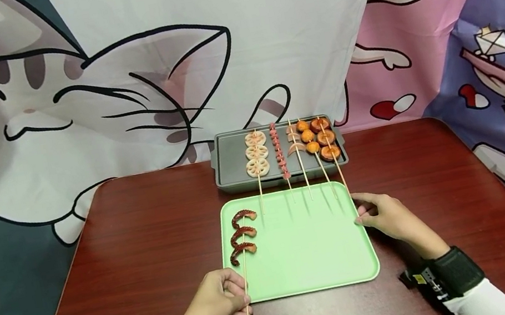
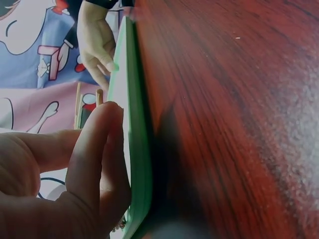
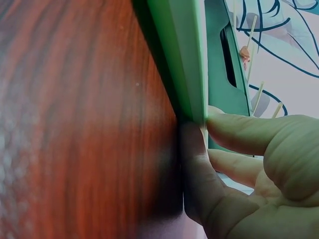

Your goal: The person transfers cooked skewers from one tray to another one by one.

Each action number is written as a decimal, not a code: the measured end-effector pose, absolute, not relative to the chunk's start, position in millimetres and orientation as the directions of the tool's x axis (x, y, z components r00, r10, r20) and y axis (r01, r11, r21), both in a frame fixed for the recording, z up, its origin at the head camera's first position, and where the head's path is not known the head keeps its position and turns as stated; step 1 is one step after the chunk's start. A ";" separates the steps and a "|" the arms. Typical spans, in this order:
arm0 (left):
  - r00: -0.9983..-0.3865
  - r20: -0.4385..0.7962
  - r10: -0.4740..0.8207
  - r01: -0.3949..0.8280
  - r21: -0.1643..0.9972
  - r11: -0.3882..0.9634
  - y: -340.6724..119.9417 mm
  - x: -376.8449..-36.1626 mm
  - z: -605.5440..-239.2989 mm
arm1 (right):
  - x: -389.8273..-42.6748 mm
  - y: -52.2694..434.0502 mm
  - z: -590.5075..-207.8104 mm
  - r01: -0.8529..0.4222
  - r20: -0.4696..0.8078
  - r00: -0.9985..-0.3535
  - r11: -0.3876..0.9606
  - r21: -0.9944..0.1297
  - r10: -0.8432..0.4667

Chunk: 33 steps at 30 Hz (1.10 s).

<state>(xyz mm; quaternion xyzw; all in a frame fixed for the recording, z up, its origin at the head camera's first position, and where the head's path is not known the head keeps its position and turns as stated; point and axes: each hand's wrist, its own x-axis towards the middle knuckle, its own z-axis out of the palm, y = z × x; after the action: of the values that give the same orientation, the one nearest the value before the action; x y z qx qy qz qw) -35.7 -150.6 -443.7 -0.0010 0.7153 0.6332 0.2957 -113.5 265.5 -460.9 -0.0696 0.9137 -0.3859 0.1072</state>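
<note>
My left hand (image 1: pixel 224 297) pinches the lower end of a wooden skewer (image 1: pixel 245 271) at the green tray's near left corner. Three curled brown pieces resembling octopus tentacles (image 1: pixel 243 233) are threaded on its upper part, over the left side of the light green tray (image 1: pixel 311 260). In the left wrist view the stick's tip (image 2: pixel 99 95) pokes out above the fingers (image 2: pixel 92 154). On the opposite side, my right hand (image 1: pixel 389 215) grips the tray's right rim. The right wrist view shows the thumb and a finger (image 3: pixel 199 169) on either side of that rim (image 3: pixel 184 64).
Behind the green tray stands a dark grey tray (image 1: pixel 233 163) bearing several skewers: lotus root slices (image 1: pixel 255 153), small pink pieces (image 1: pixel 279 153), curved pale pieces (image 1: pixel 295 144), orange balls (image 1: pixel 308 136) and brown mushroom-like rounds (image 1: pixel 326 138). Their sticks overhang the green tray. A cartoon cloth (image 1: pixel 301 30) hangs behind the table (image 1: pixel 155 236).
</note>
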 end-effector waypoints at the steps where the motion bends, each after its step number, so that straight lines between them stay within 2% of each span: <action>1: -0.828 -0.423 0.368 -0.374 0.906 0.200 -150.3 -35.3 -443.5 | -113.1 265.3 -460.5 -0.043 -0.142 -0.968 0.691 -0.722 -0.209; 12: -0.854 -0.398 0.335 -0.326 0.911 0.252 -148.9 -33.9 -442.3 | -113.7 264.6 -460.6 -0.050 -0.135 -0.968 0.689 -0.723 -0.212; 21: -0.901 -0.306 0.309 -0.116 0.854 0.507 -138.3 -33.5 -438.9 | -112.6 266.1 -461.5 -0.047 -0.139 -0.967 0.687 -0.725 -0.214; 33: -0.913 -0.266 0.309 -0.021 0.788 0.615 -135.0 -34.5 -436.0 | -113.4 266.5 -463.4 -0.052 -0.130 -0.969 0.691 -0.721 -0.209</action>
<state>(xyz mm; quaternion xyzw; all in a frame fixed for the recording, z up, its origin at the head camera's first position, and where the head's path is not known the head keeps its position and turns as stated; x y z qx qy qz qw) -34.5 -135.0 -436.0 0.0820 0.8779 0.4311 0.1917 -113.4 266.5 -463.4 -0.0716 0.9139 -0.3866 0.1014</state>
